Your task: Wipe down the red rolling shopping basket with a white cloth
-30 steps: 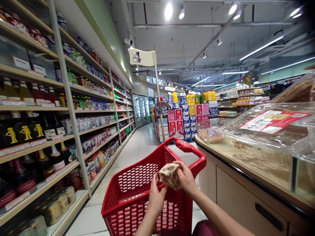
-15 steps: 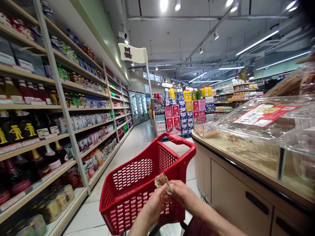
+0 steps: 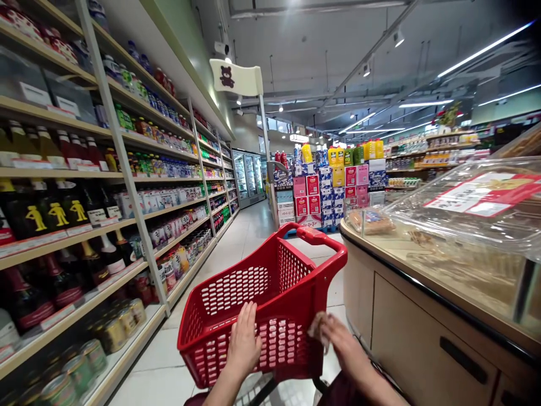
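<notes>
A red shopping cart (image 3: 253,293) with perforated plastic sides stands before me, its handle toward the upper right. My left hand (image 3: 245,344) is open with its fingers stretched out, in front of the cart's near side; whether it touches the basket I cannot tell. In my right hand (image 3: 344,344), beside the handle end of the cart, a crumpled brown-and-white rag (image 3: 318,328) is pinched between the fingers. It is blurred, and could be cloth or paper.
Shelves of bottles and cans (image 3: 93,259) line the left side. At right is a wooden counter (image 3: 393,299) with clear plastic food boxes (image 3: 473,203). Stacked drink cartons (image 3: 313,206) stand ahead, with glass-door fridges (image 3: 249,175) beyond the tiled aisle.
My hands, together on the rag before, have parted. The left let go and opened out to the left; the right moved right with the rag. The view has turned slightly left and down.
</notes>
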A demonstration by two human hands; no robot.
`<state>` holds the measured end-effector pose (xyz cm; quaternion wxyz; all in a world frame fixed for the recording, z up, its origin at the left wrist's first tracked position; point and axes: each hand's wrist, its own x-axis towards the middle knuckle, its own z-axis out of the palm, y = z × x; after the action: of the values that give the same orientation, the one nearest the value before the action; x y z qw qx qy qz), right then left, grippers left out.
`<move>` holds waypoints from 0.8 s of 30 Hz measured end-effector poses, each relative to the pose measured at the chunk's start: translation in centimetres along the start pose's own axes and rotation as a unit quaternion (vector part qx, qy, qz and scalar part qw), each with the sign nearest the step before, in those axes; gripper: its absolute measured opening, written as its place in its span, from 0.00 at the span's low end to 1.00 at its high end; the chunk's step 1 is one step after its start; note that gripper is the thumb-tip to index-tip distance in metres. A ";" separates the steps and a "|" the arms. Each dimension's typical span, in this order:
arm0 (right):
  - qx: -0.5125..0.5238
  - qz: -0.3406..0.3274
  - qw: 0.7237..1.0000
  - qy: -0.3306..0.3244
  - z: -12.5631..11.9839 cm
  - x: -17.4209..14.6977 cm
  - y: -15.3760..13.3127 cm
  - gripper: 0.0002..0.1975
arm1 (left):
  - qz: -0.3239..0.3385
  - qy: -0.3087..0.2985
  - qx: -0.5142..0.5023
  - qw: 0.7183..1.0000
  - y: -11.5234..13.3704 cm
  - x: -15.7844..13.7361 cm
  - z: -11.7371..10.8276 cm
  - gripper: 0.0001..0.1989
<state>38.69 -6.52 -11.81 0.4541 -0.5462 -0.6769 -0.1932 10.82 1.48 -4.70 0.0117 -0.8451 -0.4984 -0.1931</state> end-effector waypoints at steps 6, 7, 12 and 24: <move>-0.022 0.039 0.989 0.142 -1.9 7.3 -0.3 0.21 | -0.008 0.027 -0.060 0.998 0.4 0.0 -0.3 0.35; 0.004 0.018 0.994 0.109 -1.3 6.8 -1.3 0.21 | -0.015 0.052 -0.089 0.995 0.9 -0.2 -0.3 0.34; 0.137 0.043 0.988 -0.056 -0.1 2.1 -6.7 0.21 | -0.037 0.112 -0.352 0.929 5.9 -1.3 0.6 0.29; 0.271 0.249 0.928 0.051 1.3 2.9 -10.7 0.19 | -0.135 -0.071 -0.539 0.828 10.9 -2.7 1.9 0.09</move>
<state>28.41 -7.45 -7.56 0.6524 -0.5430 -0.5212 0.0891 19.52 -5.87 -5.49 -0.5078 -0.6524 -0.4237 -0.3700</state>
